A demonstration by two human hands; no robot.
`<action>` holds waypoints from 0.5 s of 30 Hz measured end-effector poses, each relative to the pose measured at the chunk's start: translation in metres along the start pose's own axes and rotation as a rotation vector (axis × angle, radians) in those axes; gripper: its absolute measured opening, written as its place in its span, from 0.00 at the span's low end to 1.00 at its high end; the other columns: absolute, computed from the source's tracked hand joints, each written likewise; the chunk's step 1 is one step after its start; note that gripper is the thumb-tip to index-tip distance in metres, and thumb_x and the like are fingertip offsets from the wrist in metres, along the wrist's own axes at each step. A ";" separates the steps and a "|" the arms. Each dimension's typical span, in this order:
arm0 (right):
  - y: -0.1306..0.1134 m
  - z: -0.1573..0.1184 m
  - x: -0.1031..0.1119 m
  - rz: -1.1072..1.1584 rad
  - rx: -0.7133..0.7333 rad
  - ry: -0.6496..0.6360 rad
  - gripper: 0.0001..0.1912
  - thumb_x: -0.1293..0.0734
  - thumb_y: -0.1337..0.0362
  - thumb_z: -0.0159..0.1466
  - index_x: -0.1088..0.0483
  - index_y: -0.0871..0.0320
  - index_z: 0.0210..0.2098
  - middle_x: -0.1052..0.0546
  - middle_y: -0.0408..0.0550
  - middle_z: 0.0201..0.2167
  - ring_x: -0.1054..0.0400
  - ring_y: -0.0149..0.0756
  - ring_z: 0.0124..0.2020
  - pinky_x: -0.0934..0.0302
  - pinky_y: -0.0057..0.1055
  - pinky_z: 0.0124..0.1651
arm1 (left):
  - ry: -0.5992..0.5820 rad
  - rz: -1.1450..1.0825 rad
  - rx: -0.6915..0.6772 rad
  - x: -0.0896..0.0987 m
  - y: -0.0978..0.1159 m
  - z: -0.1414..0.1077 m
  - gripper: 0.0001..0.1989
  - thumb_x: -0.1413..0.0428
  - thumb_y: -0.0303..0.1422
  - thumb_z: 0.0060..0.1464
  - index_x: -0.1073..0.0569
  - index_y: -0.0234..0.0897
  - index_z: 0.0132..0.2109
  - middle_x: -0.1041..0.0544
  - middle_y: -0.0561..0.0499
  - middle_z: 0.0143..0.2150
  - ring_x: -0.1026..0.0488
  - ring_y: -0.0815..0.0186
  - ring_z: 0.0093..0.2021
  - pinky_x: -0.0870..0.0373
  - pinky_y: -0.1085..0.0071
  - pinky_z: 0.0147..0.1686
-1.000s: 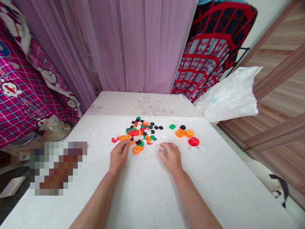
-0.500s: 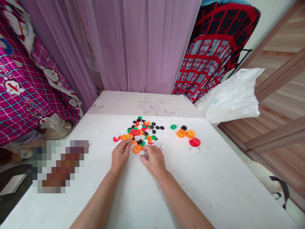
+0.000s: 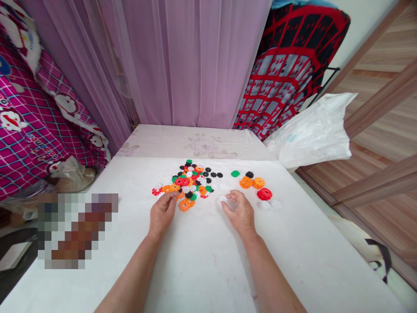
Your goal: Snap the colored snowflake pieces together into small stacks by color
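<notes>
Touching white disc [image 3: 223, 198], right fingers [image 3: 235, 196] parted

The left hand [image 3: 163, 213] is at the mixed pile's [image 3: 183, 181] eight o'clock, fingertips together. The right hand [image 3: 240, 211], at the pile's four o'clock, has white plastic [image 3: 223, 198] at its fingertips. The red stack [image 3: 264, 194] lies at that hand's two o'clock.

I can read no text with certainty. Lettering [image 3: 41, 144] on magenta checked fabric [image 3: 19, 158]: unclear. Print [image 3: 291, 138] on white plastic bag [image 3: 325, 134]: illegible.
</notes>
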State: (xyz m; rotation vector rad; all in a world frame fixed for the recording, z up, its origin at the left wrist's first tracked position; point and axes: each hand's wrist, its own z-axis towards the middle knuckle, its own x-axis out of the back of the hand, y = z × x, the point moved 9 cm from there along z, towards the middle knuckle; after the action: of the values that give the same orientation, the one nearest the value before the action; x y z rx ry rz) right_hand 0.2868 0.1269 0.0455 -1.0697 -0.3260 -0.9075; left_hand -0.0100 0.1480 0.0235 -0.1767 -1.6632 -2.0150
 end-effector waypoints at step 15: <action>0.013 0.006 -0.013 -0.014 0.050 -0.134 0.20 0.35 0.61 0.55 0.35 0.55 0.47 0.21 0.46 0.36 0.29 0.38 0.35 0.35 0.39 0.46 | 0.010 -0.010 0.002 0.001 0.003 0.000 0.14 0.49 0.41 0.54 0.21 0.42 0.41 0.18 0.50 0.42 0.22 0.62 0.43 0.28 0.64 0.47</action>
State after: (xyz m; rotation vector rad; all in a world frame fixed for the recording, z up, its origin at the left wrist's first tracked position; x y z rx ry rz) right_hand 0.2902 0.1400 0.0323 -1.0857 -0.4655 -0.8382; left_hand -0.0092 0.1472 0.0266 -0.1574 -1.6632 -2.0187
